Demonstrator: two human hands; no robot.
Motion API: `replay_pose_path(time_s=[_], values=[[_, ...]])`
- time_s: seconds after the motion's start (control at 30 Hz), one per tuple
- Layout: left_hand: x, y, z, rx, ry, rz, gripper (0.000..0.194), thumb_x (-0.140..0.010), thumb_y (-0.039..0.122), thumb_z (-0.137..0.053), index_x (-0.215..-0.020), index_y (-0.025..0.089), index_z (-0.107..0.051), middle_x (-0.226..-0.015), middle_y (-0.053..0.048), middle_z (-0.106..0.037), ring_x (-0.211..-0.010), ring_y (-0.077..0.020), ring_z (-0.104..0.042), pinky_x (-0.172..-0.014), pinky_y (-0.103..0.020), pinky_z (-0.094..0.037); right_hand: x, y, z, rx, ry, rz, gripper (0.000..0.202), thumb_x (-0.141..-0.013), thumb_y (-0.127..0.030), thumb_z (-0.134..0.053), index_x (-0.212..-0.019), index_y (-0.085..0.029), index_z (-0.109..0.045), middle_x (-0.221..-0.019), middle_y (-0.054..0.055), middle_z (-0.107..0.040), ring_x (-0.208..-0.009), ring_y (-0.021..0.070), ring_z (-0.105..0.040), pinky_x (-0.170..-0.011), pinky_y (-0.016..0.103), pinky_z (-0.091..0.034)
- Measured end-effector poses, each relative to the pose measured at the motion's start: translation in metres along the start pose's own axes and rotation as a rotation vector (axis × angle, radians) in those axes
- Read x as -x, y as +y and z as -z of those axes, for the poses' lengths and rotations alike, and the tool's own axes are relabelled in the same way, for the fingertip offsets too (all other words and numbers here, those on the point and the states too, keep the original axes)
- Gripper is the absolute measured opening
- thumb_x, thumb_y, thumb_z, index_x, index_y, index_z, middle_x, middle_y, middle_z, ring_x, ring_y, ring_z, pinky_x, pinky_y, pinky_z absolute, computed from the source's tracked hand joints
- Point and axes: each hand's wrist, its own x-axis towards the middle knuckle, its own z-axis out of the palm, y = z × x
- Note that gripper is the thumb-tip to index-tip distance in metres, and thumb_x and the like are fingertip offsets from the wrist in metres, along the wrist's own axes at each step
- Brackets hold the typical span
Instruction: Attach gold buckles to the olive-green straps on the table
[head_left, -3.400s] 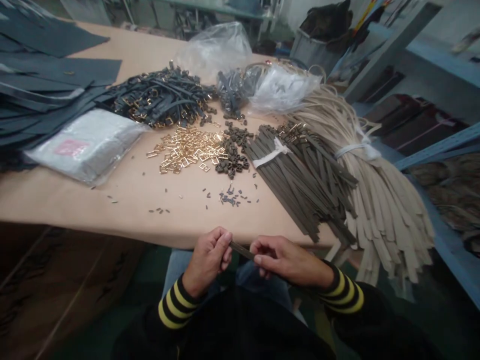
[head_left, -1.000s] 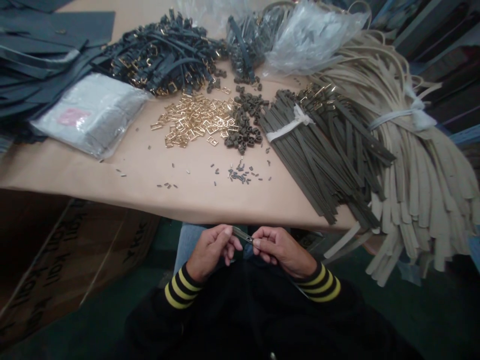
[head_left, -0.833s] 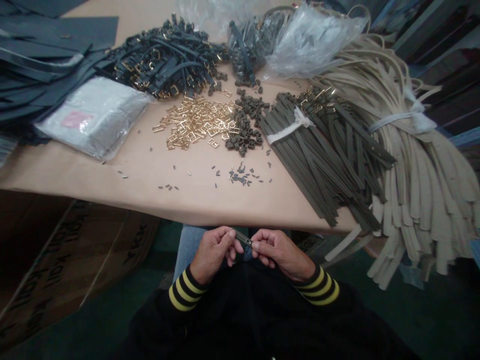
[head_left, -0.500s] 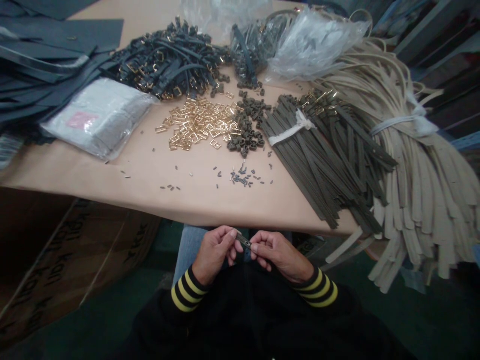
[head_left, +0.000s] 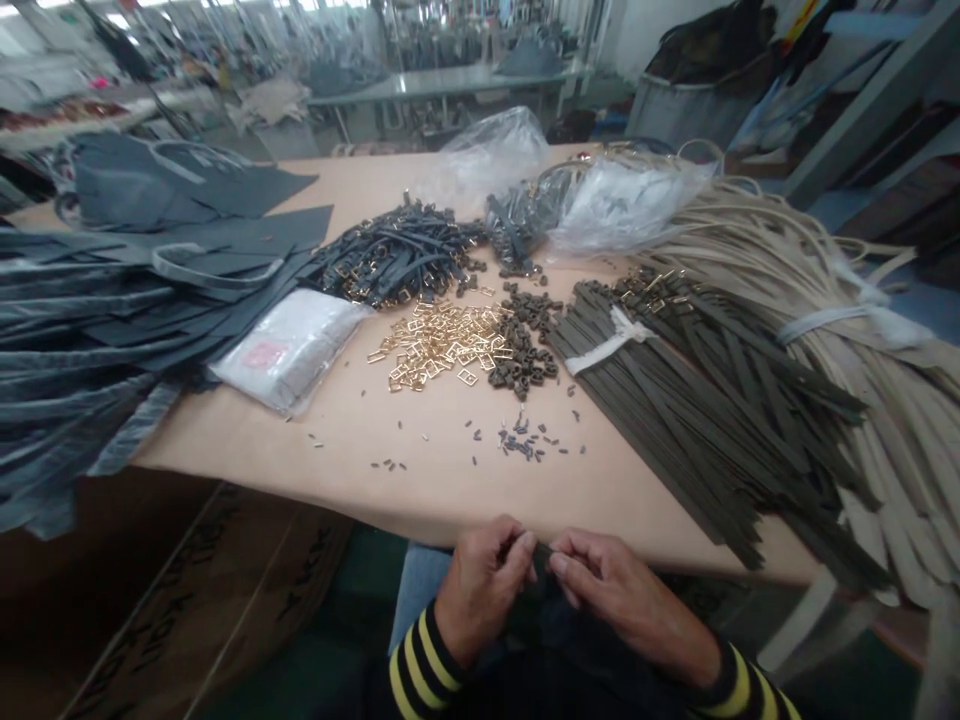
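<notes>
At the table's front edge my left hand (head_left: 484, 580) and my right hand (head_left: 622, 590) are close together, both closed in a pinch. Between their fingertips is a short dark strap piece (head_left: 543, 553), mostly covered by the fingers. Beyond the hands, small dark bits (head_left: 525, 440) are scattered on the tan table (head_left: 330, 450). Gold buckles (head_left: 442, 345) lie heaped behind them, beside a pile of dark olive loops (head_left: 525, 345). To the right is a bundle of olive straps (head_left: 660, 420) with a white tie (head_left: 611, 340).
Dark strips (head_left: 112, 310) spread over the left side, near a wrapped white packet (head_left: 292, 345). Navy buckled straps (head_left: 397, 250) and clear plastic (head_left: 622, 205) lie at the back. Beige straps (head_left: 810, 290) hang over the right side. A cardboard box (head_left: 202, 600) stands below left.
The camera view has tilted up, bringing the room behind the table into sight. Both hands are nearer the table edge in view, and the strap piece between them is less visible.
</notes>
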Motion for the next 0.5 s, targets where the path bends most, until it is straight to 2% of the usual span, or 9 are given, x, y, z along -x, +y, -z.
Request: replay_pose_path(time_s=[0.07,0.17,0.23,0.3,0.37,0.5], values=[[-0.017,0.007,0.017,-0.091,0.045,-0.102,0.022,-0.079,0.028,-0.042,-0.065,0.017,-0.056,-0.055,-0.001,-0.056,-0.05,-0.0113,-0.05,-0.05,-0.021,-0.038,-0.004,-0.003,0.008,-0.05,0.025,-0.013,0.038,-0.078,-0.05,-0.041,-0.061,-0.016,-0.045,-0.047,-0.005,-0.037,-0.042,0.0066,-0.032,-0.042,0.02,-0.025],[-0.053,0.018,0.042,-0.285,0.183,-0.274,0.016,-0.079,0.023,-0.043,-0.075,0.017,-0.057,-0.068,-0.003,-0.059,-0.06,-0.0129,-0.052,-0.057,-0.022,-0.041,-0.009,-0.003,0.016,-0.129,0.068,-0.062,0.04,-0.076,-0.054,-0.04,-0.062,-0.017,-0.045,-0.042,-0.007,-0.034,-0.035,0.0056,-0.028,-0.037,0.019,-0.023],[-0.079,0.025,0.052,-0.433,0.223,-0.385,0.017,-0.079,0.019,-0.041,-0.08,0.016,-0.057,-0.075,-0.006,-0.058,-0.067,-0.0143,-0.052,-0.062,-0.024,-0.041,-0.011,-0.002,0.017,-0.166,0.081,-0.075,0.041,-0.075,-0.056,-0.04,-0.064,-0.017,-0.045,-0.042,-0.007,-0.036,-0.034,0.0052,-0.029,-0.036,0.018,-0.024],[-0.103,0.031,0.053,-0.598,0.193,-0.489,0.02,-0.079,0.016,-0.038,-0.086,0.014,-0.057,-0.084,-0.009,-0.057,-0.073,-0.0163,-0.051,-0.066,-0.026,-0.041,-0.012,-0.001,0.016,-0.192,0.084,-0.071,0.042,-0.075,-0.057,-0.04,-0.065,-0.016,-0.045,-0.043,-0.007,-0.038,-0.034,0.0048,-0.031,-0.037,0.018,-0.026],[-0.122,0.036,0.047,-0.781,0.116,-0.555,0.022,-0.078,0.013,-0.037,-0.089,0.013,-0.057,-0.087,-0.01,-0.054,-0.076,-0.0182,-0.05,-0.066,-0.028,-0.041,-0.012,0.0,0.015,-0.213,0.084,-0.074,0.043,-0.075,-0.057,-0.041,-0.065,-0.016,-0.045,-0.044,-0.006,-0.04,-0.034,0.0044,-0.032,-0.037,0.018,-0.027],[-0.141,0.041,0.032,-0.937,-0.003,-0.572,0.019,-0.074,0.01,-0.038,-0.077,0.015,-0.056,-0.08,-0.008,-0.051,-0.066,-0.017,-0.046,-0.056,-0.027,-0.037,-0.011,-0.002,0.017,-0.259,0.074,-0.081,0.043,-0.073,-0.058,-0.043,-0.065,-0.016,-0.045,-0.043,-0.006,-0.042,-0.033,0.004,-0.032,-0.037,0.017,-0.027]])
